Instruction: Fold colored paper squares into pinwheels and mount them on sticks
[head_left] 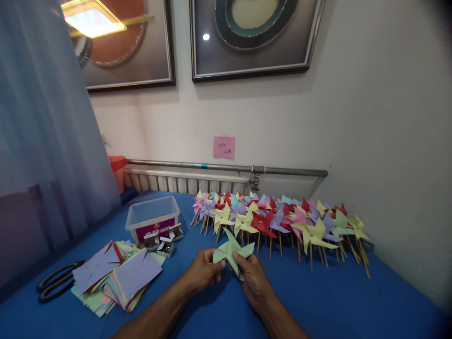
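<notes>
Our left hand [204,270] pinches the lower left edge of a pale green folded paper pinwheel [231,249], thumb and fingers closed on the paper. Our right hand [252,278] grips the same pinwheel from the lower right, its thumb pressed on the front near the centre and the fingers curled behind. We hold the pinwheel just above the blue cloth-covered table [353,301], between both hands and in front of our body. The paper is a light mint green, matte, folded into pointed blades that spread outward; one tip points up and another reaches right. We cannot tell whether it has a stick or a pin.

Just beyond it lies a long row of finished paper pinwheels on thin wooden sticks [278,221], in yellow, red, purple, pink and green, stretching from the middle of the table to the right along the wall. To the left, near our left forearm, a fanned stack of cut coloured paper squares [120,278] lies with purple sheets on top. Beside that stack, at the table's left edge, rests a pair of black-handled scissors [56,282]. Behind the paper stands a clear plastic box with a magenta label [152,217], with small open silver metal boxes [164,240] touching its front.
</notes>
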Available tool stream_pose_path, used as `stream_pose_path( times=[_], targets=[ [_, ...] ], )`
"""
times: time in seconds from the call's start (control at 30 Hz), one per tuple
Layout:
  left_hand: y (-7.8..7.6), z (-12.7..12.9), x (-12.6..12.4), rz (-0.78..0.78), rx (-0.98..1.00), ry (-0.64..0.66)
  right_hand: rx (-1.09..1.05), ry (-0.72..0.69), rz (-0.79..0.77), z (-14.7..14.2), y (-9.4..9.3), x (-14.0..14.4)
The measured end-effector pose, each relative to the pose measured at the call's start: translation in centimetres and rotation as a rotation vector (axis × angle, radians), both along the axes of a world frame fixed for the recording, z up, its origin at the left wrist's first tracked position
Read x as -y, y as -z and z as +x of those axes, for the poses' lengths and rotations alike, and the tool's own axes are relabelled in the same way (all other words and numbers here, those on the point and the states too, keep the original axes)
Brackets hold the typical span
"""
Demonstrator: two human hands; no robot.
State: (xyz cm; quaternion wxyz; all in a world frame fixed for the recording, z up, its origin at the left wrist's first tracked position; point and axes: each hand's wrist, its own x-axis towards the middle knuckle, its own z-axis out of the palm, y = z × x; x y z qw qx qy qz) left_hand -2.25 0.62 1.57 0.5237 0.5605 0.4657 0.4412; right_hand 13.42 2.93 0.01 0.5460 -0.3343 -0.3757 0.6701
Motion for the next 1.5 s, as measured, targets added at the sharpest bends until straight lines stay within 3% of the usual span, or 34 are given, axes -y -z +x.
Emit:
stream_pose_path(
  times=[0.47,1.5],
  targets=[
    [0.1,0.0,0.0,-0.002,-0.013,-0.019,-0.034,0.033,-0.009,-0.3,0.6,-0.3],
    [-0.7,0.6,0.8,0.038,-0.058,-0.026,-0.075,0.045,-0.031,-0.5,-0.5,0.3]
  ],
)
